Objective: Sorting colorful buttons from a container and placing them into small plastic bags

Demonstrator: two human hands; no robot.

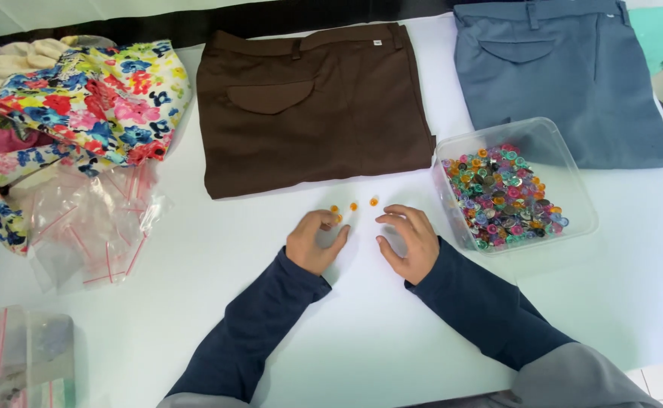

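Fabric pile: a heap of floral-print cloth (82, 98) in red, blue and yellow lies at the far left of the white table (361, 332), soft and loosely bunched.

Zip bags: a loose stack of small clear bags with red seal strips (89, 227) sits just in front of the cloth; more of the same fill a clear tub (21, 355) at the near left corner.

Brown trousers: a folded brown pair (309, 106), back pocket up, lies flat beyond the hands.

Left hand: the left hand (316, 240) rests on the table with fingers curled in, thumb and forefinger pinched at one small orange button (337, 218); whether it is truly gripped or only touched cannot be told.

Orange buttons: three more tiny orange buttons (353, 205) lie in a short row on the bare table just beyond the fingertips, between the hands and the trousers' hem.

Handling: judged by look, they are hard, light, smooth plastic discs, likely to skid or flick away on the slick tabletop; a fingertip pinch at the rim, or a slide to the table edge, seems the surest hold.

Right hand: the right hand (408, 240) hovers half open, fingers arched and spread, holding nothing visible.

Button tub: a clear square container (565, 162) of mixed coloured buttons stands just right of that hand.

Blue trousers: a folded grey-blue pair (565, 75) lies behind the tub.
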